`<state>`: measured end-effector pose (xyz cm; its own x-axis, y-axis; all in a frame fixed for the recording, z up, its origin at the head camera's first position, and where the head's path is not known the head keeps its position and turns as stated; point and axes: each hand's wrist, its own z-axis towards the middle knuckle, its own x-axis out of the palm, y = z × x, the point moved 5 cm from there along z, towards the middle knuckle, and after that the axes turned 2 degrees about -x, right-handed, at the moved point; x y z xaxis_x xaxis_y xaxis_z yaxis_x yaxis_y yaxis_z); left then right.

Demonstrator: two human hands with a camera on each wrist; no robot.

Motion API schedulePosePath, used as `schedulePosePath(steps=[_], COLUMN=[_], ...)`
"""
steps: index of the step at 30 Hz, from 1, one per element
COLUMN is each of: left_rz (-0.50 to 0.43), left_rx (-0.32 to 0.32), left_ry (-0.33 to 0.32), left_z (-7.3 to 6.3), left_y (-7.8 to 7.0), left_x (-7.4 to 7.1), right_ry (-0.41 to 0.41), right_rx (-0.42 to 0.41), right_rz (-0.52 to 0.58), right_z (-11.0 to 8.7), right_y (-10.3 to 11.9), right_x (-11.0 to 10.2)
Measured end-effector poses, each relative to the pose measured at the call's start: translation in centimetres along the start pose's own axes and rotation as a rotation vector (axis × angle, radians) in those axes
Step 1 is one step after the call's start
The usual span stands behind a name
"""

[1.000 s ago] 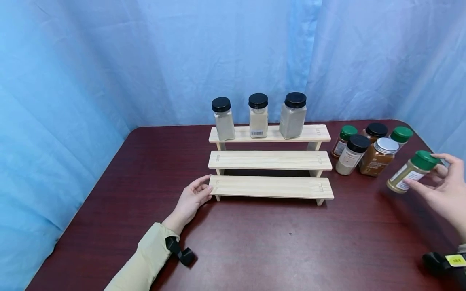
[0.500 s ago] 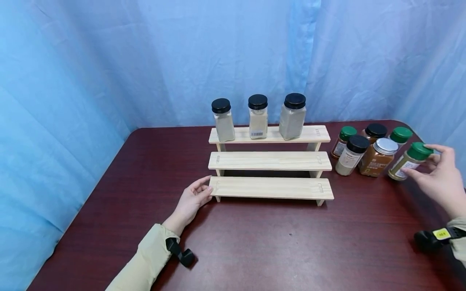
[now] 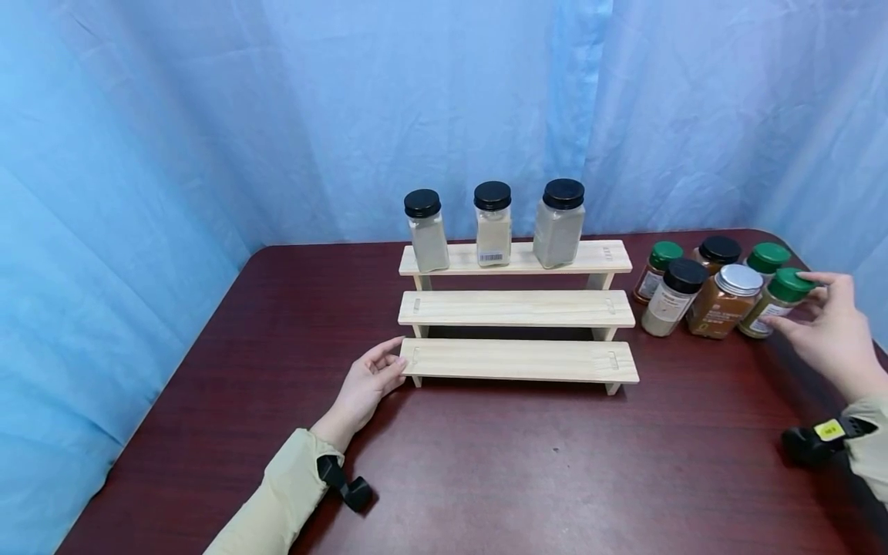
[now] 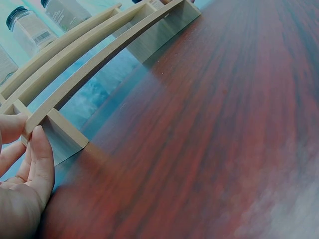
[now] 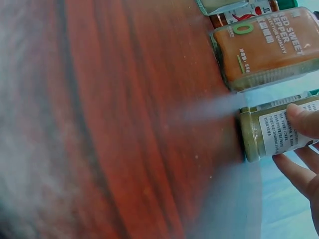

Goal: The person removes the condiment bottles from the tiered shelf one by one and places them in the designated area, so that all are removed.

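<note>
My left hand [image 3: 365, 385] pinches the left end of the lowest step of a three-tier wooden spice rack [image 3: 520, 359]. In the left wrist view, thumb and fingers grip the board's corner. At the far right, my right hand [image 3: 835, 327] holds a green-lidded spice jar [image 5: 269, 129], its forefinger on the lid and its thumb against the label. That jar stands about upright beside a silver-lidded red sweet pepper jar [image 3: 724, 304], its base at or very near the tabletop. Three black-lidded jars, one being a square jar [image 3: 492, 231], stand on the top step.
Close by at the right stand a black-lidded shaker [image 3: 669, 301], a small green-lidded jar [image 3: 652, 274], a black-lidded brown jar [image 3: 718, 250] and another green-lidded jar [image 3: 768, 258]. Blue curtains [image 3: 416, 92] hang behind the dark red table [image 3: 520, 462].
My right hand has carried the green-lidded spice jar leftward and away from me, from a tilted position to upright beside the other jars. The left hand stays on the rack.
</note>
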<state>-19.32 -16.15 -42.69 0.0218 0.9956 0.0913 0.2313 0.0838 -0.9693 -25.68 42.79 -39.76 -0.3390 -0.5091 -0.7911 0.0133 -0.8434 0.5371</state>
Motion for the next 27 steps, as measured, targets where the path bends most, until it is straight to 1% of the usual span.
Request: schedulePosePath(steps=[2,4,5,6,8,11,15,16,18,21,23,25,27], left_rz=[0.002,0.003,0.004,0.004,0.005,0.004,0.001,0.000,0.001,0.001,0.002,0.000,-0.001], left_rx=[0.000,0.000,0.001,0.001,0.005,0.008,0.003,0.001,0.001,0.004,0.006,0.006,0.003], left_ry=[0.000,0.000,0.001,0.001,0.000,-0.001,0.002,0.003,0.007,0.008,0.008,0.007,0.005], left_z=[0.0,0.0,0.0,0.0,0.0,0.0,-0.1,-0.1,-0.1,0.0,0.1,0.1,0.1], left_y=[0.0,0.0,0.0,0.0,-0.1,-0.1,0.0,0.1,0.1,0.2,0.1,0.1,0.2], left_x=[0.0,0.1,0.1,0.1,0.1,0.1,0.1,0.1,0.1,0.0,0.0,0.0,-0.1], right_ry=[0.003,-0.009,-0.003,-0.005,0.000,0.002,-0.001,0.005,0.002,0.008,0.013,0.020,0.009], right_rx=[-0.003,0.004,0.008,0.010,0.007,0.005,0.011,0.010,0.009,0.005,0.012,0.011,0.005], right_rz=[0.017,-0.007,0.017,0.016,0.049,0.063,0.036,0.057,0.038,0.042,0.054,0.093,0.105], right_z=[0.1,0.2,0.2,0.3,0.3,0.3,0.3,0.2,0.0,-0.3,-0.5,-0.5,-0.4], right_y=[-0.5,-1.1,-1.1,-1.2,-1.0,-0.9,-1.1,-0.9,-0.6,0.4,1.1,1.6,1.6], right_x=[0.1,0.3,0.3,0.4,0.4,0.4,0.5,0.4,0.2,-0.2,-0.5,-0.9,-1.2])
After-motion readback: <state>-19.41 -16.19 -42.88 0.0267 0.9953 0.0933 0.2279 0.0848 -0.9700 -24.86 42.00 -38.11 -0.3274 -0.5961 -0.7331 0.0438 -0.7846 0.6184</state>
